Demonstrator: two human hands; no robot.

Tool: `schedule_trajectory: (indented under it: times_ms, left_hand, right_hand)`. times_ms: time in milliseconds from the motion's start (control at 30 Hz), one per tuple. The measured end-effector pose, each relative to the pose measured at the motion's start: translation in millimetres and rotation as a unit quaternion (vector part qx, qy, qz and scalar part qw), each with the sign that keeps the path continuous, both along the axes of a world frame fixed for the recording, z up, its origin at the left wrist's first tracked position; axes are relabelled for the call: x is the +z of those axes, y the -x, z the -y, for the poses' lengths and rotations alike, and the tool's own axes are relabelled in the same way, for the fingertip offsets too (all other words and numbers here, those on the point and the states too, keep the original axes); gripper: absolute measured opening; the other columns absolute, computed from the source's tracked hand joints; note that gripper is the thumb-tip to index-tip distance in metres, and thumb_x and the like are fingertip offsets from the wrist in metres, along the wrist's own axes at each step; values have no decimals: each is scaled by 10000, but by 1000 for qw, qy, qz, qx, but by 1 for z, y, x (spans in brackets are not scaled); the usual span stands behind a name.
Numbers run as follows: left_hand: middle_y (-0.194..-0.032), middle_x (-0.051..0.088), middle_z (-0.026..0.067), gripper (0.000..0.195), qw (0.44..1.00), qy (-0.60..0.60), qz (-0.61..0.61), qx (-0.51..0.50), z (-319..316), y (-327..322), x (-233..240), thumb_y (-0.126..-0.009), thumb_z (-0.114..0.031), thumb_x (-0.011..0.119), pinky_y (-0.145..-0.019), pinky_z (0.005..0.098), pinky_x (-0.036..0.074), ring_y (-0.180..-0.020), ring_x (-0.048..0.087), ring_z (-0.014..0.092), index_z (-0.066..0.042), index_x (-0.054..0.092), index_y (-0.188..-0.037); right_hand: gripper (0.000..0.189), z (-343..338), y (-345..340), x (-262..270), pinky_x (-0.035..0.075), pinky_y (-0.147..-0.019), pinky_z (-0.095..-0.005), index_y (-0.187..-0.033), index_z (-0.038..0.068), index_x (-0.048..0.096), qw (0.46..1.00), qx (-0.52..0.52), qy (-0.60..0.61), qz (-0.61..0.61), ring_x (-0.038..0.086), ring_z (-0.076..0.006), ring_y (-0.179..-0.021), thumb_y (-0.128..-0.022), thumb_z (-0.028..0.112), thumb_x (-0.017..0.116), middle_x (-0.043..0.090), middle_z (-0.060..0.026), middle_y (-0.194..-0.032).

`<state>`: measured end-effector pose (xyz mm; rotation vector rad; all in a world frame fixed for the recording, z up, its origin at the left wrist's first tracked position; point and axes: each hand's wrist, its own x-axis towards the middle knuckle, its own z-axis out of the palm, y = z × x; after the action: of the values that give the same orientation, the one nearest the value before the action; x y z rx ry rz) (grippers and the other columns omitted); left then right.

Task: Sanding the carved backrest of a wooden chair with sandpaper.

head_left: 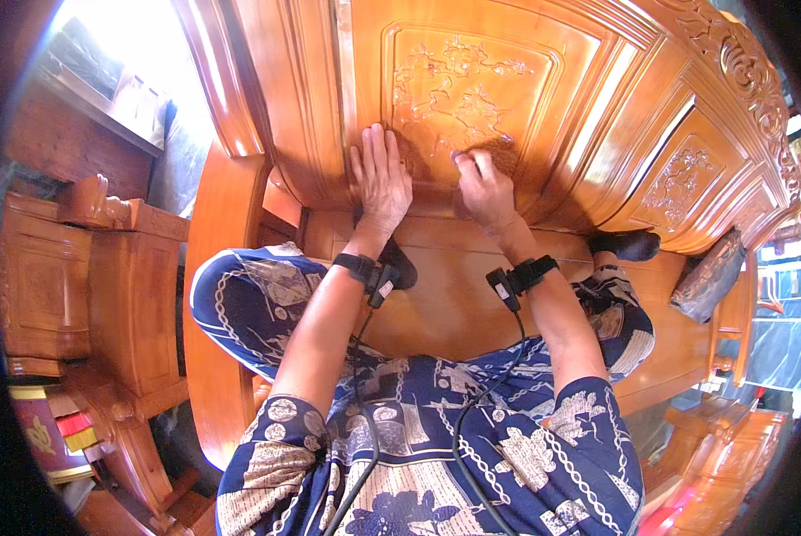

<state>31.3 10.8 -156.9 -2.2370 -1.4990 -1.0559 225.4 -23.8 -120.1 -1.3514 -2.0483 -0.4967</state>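
Note:
My left hand (381,175) lies flat, fingers extended and slightly spread, on the lower left of a carved wooden backrest panel (534,87). My right hand (486,187) is at the panel's lower middle, just below a raised floral carving (470,107). Its fingers are curled, with thumb and forefinger close together at the wood. A small greyish spot shows at the fingertips; whether it is a held thing is too small to tell. Each wrist wears a black strap with a small cabled device. Below the hands is the bench's wooden seat (440,301), where I sit cross-legged.
A wooden armrest (219,301) stands close on my left. A patterned cushion or bag (708,275) rests at the seat's right end. Farther left is another carved wooden piece of furniture (132,301). Dark cables (464,415) run from both wrists over my lap.

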Motion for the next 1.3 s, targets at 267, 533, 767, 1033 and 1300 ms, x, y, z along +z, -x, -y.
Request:
schedule_trajectory:
  times_ms: [267, 533, 767, 1033, 1300]
  left_hand:
    - [-1546, 242, 256, 695, 1000, 9, 8, 4, 2, -5, -2, -804, -134, 588, -1168, 570, 145, -1451, 191, 420, 72, 357, -1427]
    - [-1540, 248, 265, 684, 1000, 4, 16, 10, 0, -7, -4, -797, -108, 598, -1162, 584, 145, -1454, 177, 422, 75, 369, -1415]
    - [-1409, 407, 252, 496, 991, -21, -8, -135, 28, -28, -18, -860, -71, 524, -1125, 622, 231, -1376, 351, 405, 61, 464, -1335]
    - [-1289, 498, 197, 367, 974, -22, -11, -227, 37, -34, -36, -812, -82, 579, -1053, 493, 372, -1234, 473, 359, 24, 592, -1163]
    - [-1040, 559, 169, 289, 989, -13, 114, -92, 14, -13, -9, -759, -32, 584, -841, 485, 402, -971, 520, 359, -15, 594, -1047]
  right_hand:
    - [297, -23, 0, 31, 567, -589, -369, -1123, 99, 618, 994, -18, -47, -99, 662, -273, -717, -832, 42, 608, 554, -91, -982]
    - [213, -9, 19, -21, 555, -553, -351, -1068, 74, 631, 997, 77, -1, -8, 652, -224, -746, -858, 84, 600, 558, -77, -955]
    - [271, -15, 24, 38, 567, -598, -361, -1102, 82, 638, 991, 22, -20, -129, 670, -254, -721, -834, 43, 622, 582, -91, -983]
    - [277, -22, 12, 27, 565, -623, -334, -1093, 74, 650, 998, 49, -23, -22, 649, -223, -767, -816, 79, 630, 572, -75, -987]
    - [180, -21, 19, 15, 558, -557, -339, -1027, 77, 672, 997, 68, -21, -27, 649, -212, -718, -854, 90, 623, 586, -62, -938]
